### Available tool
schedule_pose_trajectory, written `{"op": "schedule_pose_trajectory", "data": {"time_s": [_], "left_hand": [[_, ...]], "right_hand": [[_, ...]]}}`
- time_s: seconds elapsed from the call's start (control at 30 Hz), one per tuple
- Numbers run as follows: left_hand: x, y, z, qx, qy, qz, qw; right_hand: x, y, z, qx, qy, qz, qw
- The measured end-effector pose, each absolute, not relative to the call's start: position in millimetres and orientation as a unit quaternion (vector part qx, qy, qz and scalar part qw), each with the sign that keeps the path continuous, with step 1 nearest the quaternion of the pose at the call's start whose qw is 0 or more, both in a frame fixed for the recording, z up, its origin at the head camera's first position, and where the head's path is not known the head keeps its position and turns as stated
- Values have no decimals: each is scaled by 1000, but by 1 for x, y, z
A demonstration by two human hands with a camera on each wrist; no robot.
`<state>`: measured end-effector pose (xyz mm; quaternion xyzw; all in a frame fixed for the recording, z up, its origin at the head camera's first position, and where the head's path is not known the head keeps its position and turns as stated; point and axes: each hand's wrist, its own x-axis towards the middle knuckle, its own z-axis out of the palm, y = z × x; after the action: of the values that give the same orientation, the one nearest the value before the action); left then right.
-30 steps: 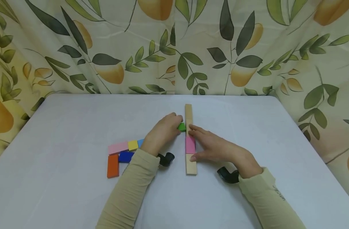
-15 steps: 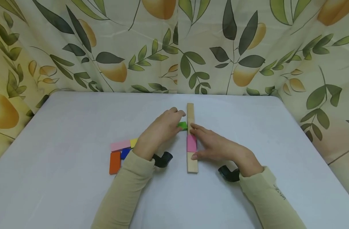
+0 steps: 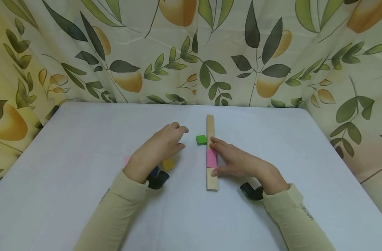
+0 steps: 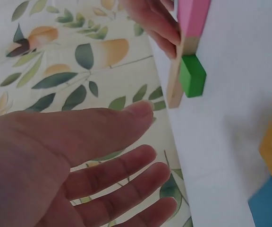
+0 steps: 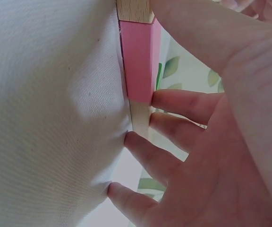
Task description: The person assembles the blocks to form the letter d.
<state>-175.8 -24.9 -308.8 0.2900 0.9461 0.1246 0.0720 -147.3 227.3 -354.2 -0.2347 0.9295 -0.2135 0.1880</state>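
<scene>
A straight row of blocks runs front to back on the white table: a long natural-wood block (image 3: 210, 126), a pink block (image 3: 211, 160) and a shorter wood block (image 3: 212, 181) nearest me. My right hand (image 3: 239, 161) rests along the row's right side, fingertips at the far wood and pink blocks, thumb on the near one. A small green block (image 3: 201, 140) lies against the row's left side. Left of it, my left hand (image 3: 159, 144) hovers with nothing in it, thumb and fingers spread apart. Below that hand show a yellow block (image 3: 168, 164) and a dark blue block (image 3: 154, 171).
A light pink block (image 3: 127, 160) peeks out behind my left wrist, which hides other blocks there. In the left wrist view a blue block (image 4: 270, 208) sits beside the yellow one. A patterned curtain (image 3: 166, 69) hangs along the table's far edge.
My left hand has let go of the green block and drawn back to the left, over the loose blocks. The green block stays by the row, and my right hand keeps its place.
</scene>
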Motion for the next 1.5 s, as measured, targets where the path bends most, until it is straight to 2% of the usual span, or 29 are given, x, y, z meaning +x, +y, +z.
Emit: {"op": "schedule_pose_trajectory", "data": {"time_s": [0.4, 0.77, 1.0, 1.23, 1.5], "left_hand": [[-162, -69, -328, 278, 945, 155, 80], [-164, -79, -338, 256, 946, 133, 151], [-163, -79, -343, 264, 947, 120, 136], [-169, -79, -343, 255, 949, 103, 154], [-173, -68, -337, 277, 948, 95, 123]], "right_hand": [[-145, 229, -358, -233, 928, -218, 194], [-145, 231, -358, -238, 928, -215, 188], [-145, 230, -357, -244, 928, -214, 183], [-145, 227, -355, -242, 928, -214, 187], [-145, 229, -356, -241, 929, -212, 186]]}}
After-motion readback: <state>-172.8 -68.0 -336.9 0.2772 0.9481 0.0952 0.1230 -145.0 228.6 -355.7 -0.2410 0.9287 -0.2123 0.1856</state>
